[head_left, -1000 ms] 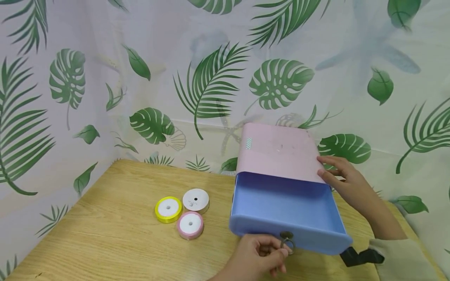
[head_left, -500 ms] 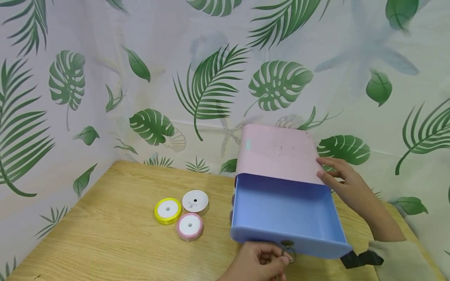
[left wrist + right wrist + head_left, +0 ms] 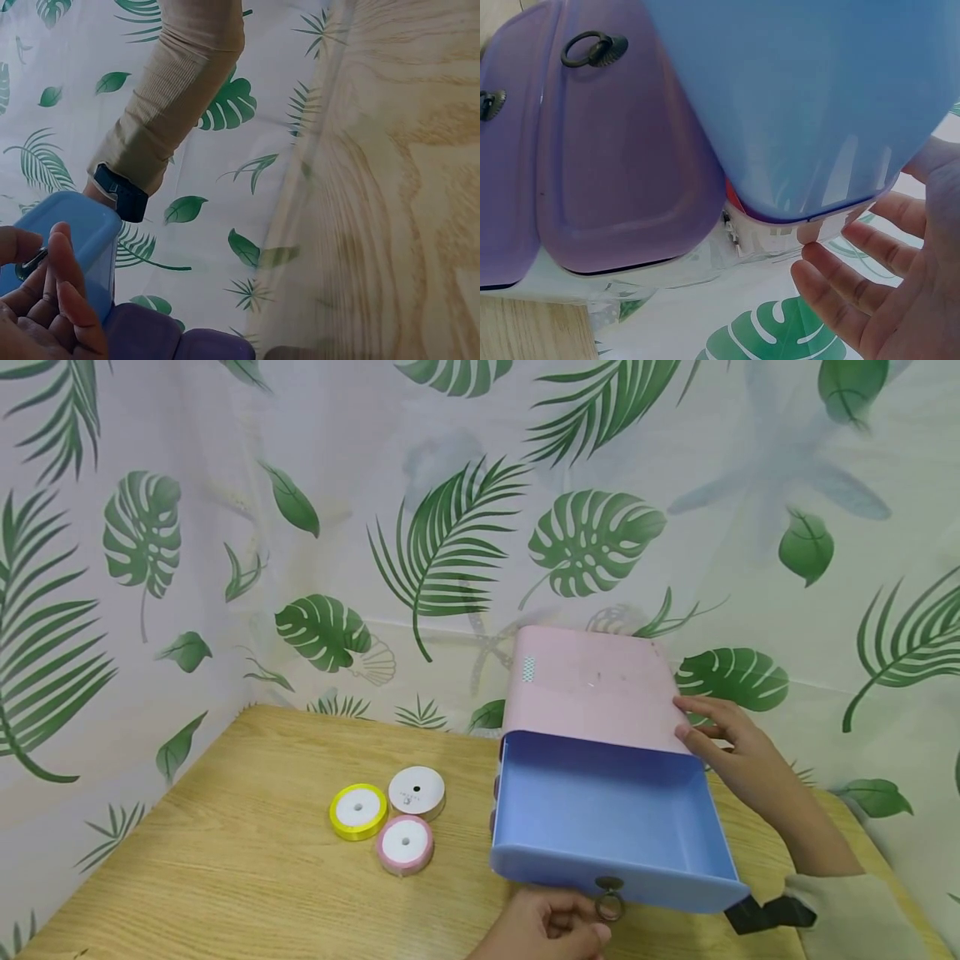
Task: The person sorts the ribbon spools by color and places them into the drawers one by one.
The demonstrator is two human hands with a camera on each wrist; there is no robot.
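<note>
A pink-topped drawer cabinet (image 3: 592, 693) stands at the right of the table, its blue top drawer (image 3: 615, 810) pulled out and bare inside. From the drawer front hangs a dark metal ring handle (image 3: 610, 906). My left hand (image 3: 543, 927) is just left of and below that ring; an index fingertip lies by it, the thumb apart and lower. In the left wrist view, the ring shows between thumb and fingers of the left hand (image 3: 45, 307). Spread, extended fingers of my right hand (image 3: 738, 752) rest against the cabinet's right side; the right wrist view shows them too.
Left of the cabinet lie three ribbon spools on the wooden table (image 3: 247, 860): a yellow spool (image 3: 358, 811), a white spool (image 3: 417, 792) and a pink spool (image 3: 406, 843). Purple drawers (image 3: 622, 142) sit below the blue one. A leaf-printed cloth (image 3: 450, 527) hangs behind.
The blue drawer came out slightly toward me, then stopped. My left thumb has moved down off the ring, which now hangs free of the pinch. The right hand stays at the cabinet's side.
</note>
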